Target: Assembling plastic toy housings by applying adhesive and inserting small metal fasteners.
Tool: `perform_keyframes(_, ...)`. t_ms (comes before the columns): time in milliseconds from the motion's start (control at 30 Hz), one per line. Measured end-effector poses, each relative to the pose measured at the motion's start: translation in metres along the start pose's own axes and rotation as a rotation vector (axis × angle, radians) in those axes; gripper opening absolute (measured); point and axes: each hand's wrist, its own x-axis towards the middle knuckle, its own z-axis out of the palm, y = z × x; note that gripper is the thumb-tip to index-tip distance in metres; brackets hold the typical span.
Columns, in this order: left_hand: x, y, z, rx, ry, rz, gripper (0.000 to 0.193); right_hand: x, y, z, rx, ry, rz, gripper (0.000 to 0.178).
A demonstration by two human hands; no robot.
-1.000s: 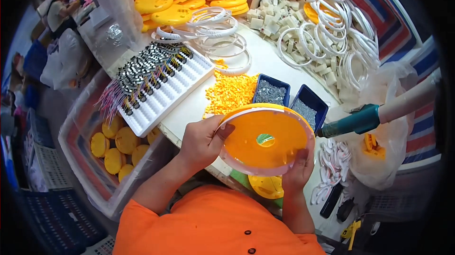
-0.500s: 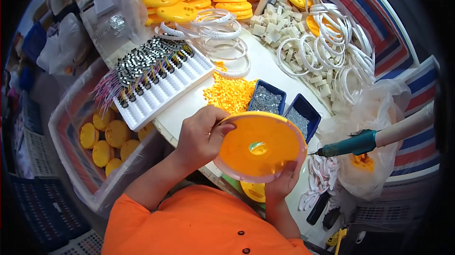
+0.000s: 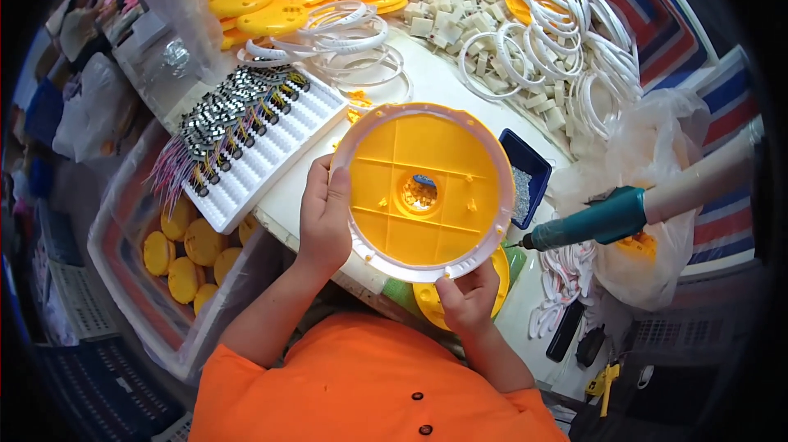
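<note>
Between my two hands is a round yellow plastic cover, its ribbed inner side turned up toward me. A white ring runs around its rim, and through its central hole I see some of what lies below. My left hand grips the left edge, thumb on top. At the lower edge, my right hand pinches the rim between thumb and fingers. Partly hidden under that hand, another yellow disc lies on a green mat. A teal electric screwdriver points in from the right, close to the cover.
A white ridged tray carries wired parts. Behind are stacked yellow discs, white rings and pale blocks. A blue screw bin stands right of the cover. A lined crate with yellow discs is at left.
The cover has turned from its smooth face to its ribbed inner side and moved slightly left and up. My right hand has shifted to its lower edge.
</note>
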Motion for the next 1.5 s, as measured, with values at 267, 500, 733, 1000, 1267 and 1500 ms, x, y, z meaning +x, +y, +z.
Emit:
perform_keyframes(267, -0.035, -0.029, 0.022, -0.195, -0.018, -0.28, 0.035, 0.015, -0.004, 0.007, 0.329, 0.094, 0.325, 0.049)
perform_keyframes(500, -0.041, -0.036, 0.021, 0.164, -0.267, -0.171, 0.043, -0.001, -0.052, -0.057, 0.233, 0.189, 0.154, 0.027)
perform_keyframes(733, -0.04, -0.056, 0.011, 0.576, -0.451, -0.134, 0.032, -0.016, -0.047, -0.084, -0.985, -0.056, -0.059, 0.038)
perform_keyframes(1000, -0.043, -0.059, 0.019, 0.667, -0.595, -0.307, 0.036, -0.029, -0.023, -0.086, -1.109, -0.085, -0.046, 0.041)
perform_keyframes(1267, -0.039, -0.066, 0.012, 0.59, -0.633, -0.312, 0.038, -0.016, -0.026, -0.073, -1.188, -0.148, -0.032, 0.038)
perform_keyframes(1500, -0.037, -0.064, 0.012, 0.6, -0.643, -0.313, 0.038, -0.012, -0.028, -0.069, -1.289, -0.223, -0.026, 0.038)
